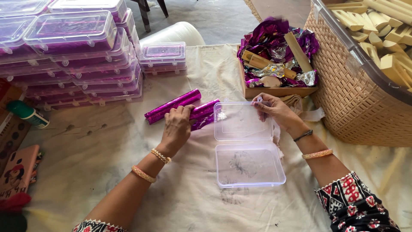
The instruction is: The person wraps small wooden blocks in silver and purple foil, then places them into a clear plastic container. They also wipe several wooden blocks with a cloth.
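While your left hand (177,126) grips purple foil-wrapped sticks (182,106) left of the open clear box (249,144), your right hand (274,111) pinches its far lid edge; an unsteadied box may skid on the cloth (107,150).

Can't really see the middle of the purple foil sticks (171,105), tucked under the left hand (177,127). Wicker basket (352,99) chopped off by the right edge, stacked boxes (68,47) cut at top left. Phone (17,169) half out of view.
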